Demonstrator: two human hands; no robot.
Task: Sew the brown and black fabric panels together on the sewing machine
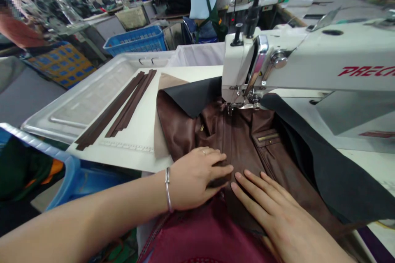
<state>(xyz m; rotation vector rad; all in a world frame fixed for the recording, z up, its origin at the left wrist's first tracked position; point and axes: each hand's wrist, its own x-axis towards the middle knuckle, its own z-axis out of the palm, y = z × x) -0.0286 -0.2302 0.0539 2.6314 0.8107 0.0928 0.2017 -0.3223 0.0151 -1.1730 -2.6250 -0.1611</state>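
A brown leather-like garment piece (243, 148) lies under the needle and presser foot of a white sewing machine (296, 59). It has a seam down its middle, two small zips and dark backing turned up at both sides. My left hand (197, 176), with a bracelet and a ring, rests on the garment left of the seam, its fingers apart and slightly bent. My right hand (274, 209) lies flat on the piece, right of the seam, fingers stretched toward the machine. The fingertips of both hands come close together near the seam. Neither hand visibly grips the material.
Brown strips (123, 107) and a clear ruler (126, 146) lie on the white table (142, 160) at left. Beyond its edge stand a clear plastic bin (83, 102) and a blue crate (135, 41). Another blue basket (74, 176) is at lower left. Other people are farther back.
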